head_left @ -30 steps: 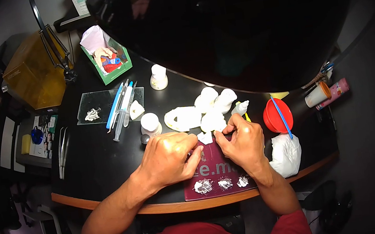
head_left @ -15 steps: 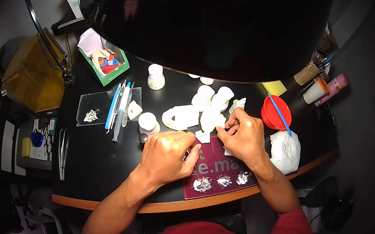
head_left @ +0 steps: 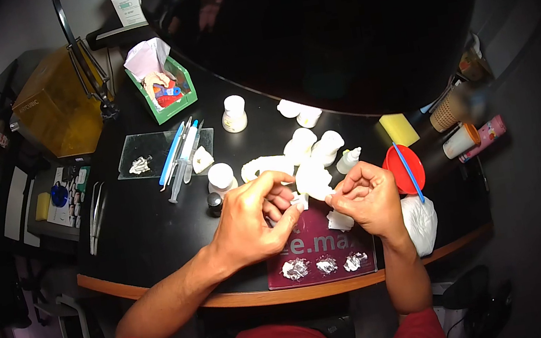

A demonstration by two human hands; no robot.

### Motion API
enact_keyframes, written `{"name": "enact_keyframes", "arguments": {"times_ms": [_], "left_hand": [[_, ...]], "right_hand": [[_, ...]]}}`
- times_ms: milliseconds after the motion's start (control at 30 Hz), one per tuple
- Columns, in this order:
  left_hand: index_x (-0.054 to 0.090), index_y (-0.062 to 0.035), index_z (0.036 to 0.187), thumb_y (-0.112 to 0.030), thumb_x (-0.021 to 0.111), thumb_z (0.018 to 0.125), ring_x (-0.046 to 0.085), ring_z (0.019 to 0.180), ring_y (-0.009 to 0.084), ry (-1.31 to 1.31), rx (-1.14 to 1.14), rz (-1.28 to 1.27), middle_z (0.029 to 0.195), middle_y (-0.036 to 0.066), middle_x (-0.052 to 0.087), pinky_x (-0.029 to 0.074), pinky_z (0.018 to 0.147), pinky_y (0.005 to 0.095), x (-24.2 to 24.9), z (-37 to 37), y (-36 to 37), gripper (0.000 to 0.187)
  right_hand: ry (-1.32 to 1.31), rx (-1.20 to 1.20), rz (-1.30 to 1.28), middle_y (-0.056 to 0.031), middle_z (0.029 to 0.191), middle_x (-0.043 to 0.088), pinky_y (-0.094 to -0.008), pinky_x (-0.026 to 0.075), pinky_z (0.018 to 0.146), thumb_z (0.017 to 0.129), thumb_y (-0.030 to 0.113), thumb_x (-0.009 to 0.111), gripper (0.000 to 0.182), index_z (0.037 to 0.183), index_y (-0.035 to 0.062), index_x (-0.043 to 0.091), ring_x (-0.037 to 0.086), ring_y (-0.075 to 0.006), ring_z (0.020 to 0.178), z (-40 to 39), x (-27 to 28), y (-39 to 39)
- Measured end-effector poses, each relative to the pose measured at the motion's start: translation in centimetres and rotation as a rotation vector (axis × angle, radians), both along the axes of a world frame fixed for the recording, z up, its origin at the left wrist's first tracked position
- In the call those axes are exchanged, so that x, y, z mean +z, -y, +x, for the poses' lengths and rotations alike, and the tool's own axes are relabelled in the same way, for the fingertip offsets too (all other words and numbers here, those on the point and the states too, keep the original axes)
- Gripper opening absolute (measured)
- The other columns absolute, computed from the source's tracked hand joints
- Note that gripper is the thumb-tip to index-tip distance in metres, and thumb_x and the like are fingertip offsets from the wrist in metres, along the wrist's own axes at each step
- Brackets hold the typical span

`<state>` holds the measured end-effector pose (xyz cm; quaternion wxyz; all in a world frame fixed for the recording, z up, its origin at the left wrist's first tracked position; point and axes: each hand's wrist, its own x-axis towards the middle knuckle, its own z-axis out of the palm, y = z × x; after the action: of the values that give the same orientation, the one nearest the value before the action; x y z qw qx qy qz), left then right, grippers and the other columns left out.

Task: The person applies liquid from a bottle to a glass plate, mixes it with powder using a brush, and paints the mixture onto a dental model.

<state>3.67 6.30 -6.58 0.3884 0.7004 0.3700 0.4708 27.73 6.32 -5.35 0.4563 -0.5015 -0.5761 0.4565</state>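
Observation:
My left hand (head_left: 249, 217) is raised over the near part of the desk, its index finger lifted and the thumb near the curled fingers. A small white piece (head_left: 300, 201) shows at the thumb tip, apparently held there. Facing it, my right hand (head_left: 368, 198) is pinched; what lies between its fingertips is too small to make out. Just beyond both fingertips is a glaring white lump (head_left: 313, 179). Under the hands lies a maroon pad (head_left: 282, 254) with another white scrap (head_left: 340, 220) and several whitish-silvery smears (head_left: 295, 269) along its near edge.
White bottles (head_left: 221, 177) and a horseshoe-shaped white piece (head_left: 260, 165) stand beyond my hands. Left are a glass plate (head_left: 136, 150), a syringe (head_left: 181, 174) and tweezers (head_left: 96, 218). Right are a red bowl (head_left: 395, 172) and white bag (head_left: 421, 225). A dark lamp or screen (head_left: 320, 30) overhangs.
My left index finger has lifted away from the thumb. My right hand has shifted slightly right, showing more of the white scrap on the pad. The view has shifted a little.

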Motion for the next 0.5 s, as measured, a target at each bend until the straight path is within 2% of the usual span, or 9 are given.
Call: {"name": "enact_keyframes", "arguments": {"times_ms": [33, 67, 167, 200, 333, 500], "left_hand": [[0.066, 0.003, 0.122, -0.002, 0.078, 0.089, 0.074, 0.088, 0.0166, 0.116, -0.004, -0.076, 0.098, 0.013, 0.075, 0.062, 0.073, 0.0289, -0.2, 0.3, 0.1, 0.036], [0.057, 0.0057, 0.138, -0.004, 0.075, 0.094, 0.074, 0.102, 0.0179, 0.095, -0.073, -0.19, 0.113, 0.017, 0.074, 0.062, 0.089, 0.0306, -0.2, 0.0, 0.1, 0.048], [0.056, 0.0074, 0.14, -0.005, 0.072, 0.098, 0.074, 0.104, 0.0187, 0.257, -0.298, -0.589, 0.116, 0.018, 0.074, 0.062, 0.091, 0.0314, -0.6, -0.4, -0.3, 0.046], [0.057, 0.0089, 0.138, -0.007, 0.067, 0.103, 0.075, 0.105, 0.0218, 0.299, -0.362, -0.602, 0.119, 0.02, 0.073, 0.063, 0.091, 0.0326, -0.7, -0.4, -0.2, 0.04], [0.064, 0.0092, 0.129, -0.014, 0.064, 0.106, 0.076, 0.105, 0.0273, 0.416, -0.392, -0.795, 0.119, 0.023, 0.073, 0.064, 0.093, 0.0352, -0.6, -0.3, -0.1, 0.033], [0.065, 0.0097, 0.122, -0.014, 0.065, 0.105, 0.075, 0.106, 0.0297, 0.497, -0.4, -0.839, 0.119, 0.026, 0.071, 0.064, 0.093, 0.0354, -0.6, -0.7, 0.0, 0.03]], "right_hand": [[-0.068, 0.053, -0.031, -0.0122, 0.084, 0.075, -0.0233, 0.06, 0.067, 0.082, -0.005, 0.083, 0.022, 0.085, -0.0014, 0.061, 0.075, -0.0127, 0.077, 0.1, 0.4, 0.3], [-0.064, 0.085, -0.051, -0.0138, 0.087, 0.075, -0.0233, 0.061, 0.07, 0.083, -0.005, 0.083, 0.023, 0.089, -0.0016, 0.061, 0.075, -0.0129, 0.079, 0.2, 0.4, 0.5], [-0.119, 0.159, -0.103, -0.0129, 0.087, 0.075, -0.023, 0.061, 0.069, 0.083, -0.005, 0.083, 0.024, 0.089, -0.0014, 0.06, 0.075, -0.0124, 0.079, 0.4, 0.6, 0.9], [-0.132, 0.169, -0.116, -0.0122, 0.087, 0.075, -0.022, 0.06, 0.069, 0.083, -0.004, 0.083, 0.024, 0.09, -0.0011, 0.06, 0.074, -0.0115, 0.078, 0.4, 0.7, 1.0], [-0.161, 0.196, -0.129, -0.0113, 0.088, 0.075, -0.0208, 0.059, 0.069, 0.083, -0.003, 0.084, 0.024, 0.091, -0.0012, 0.061, 0.073, -0.0099, 0.078, 0.6, 0.2, 0.9], [-0.211, 0.239, -0.114, -0.0115, 0.09, 0.075, -0.0214, 0.06, 0.069, 0.086, -0.002, 0.084, 0.023, 0.094, -0.0024, 0.062, 0.073, -0.0107, 0.079, 0.6, 0.5, 0.9]]}}
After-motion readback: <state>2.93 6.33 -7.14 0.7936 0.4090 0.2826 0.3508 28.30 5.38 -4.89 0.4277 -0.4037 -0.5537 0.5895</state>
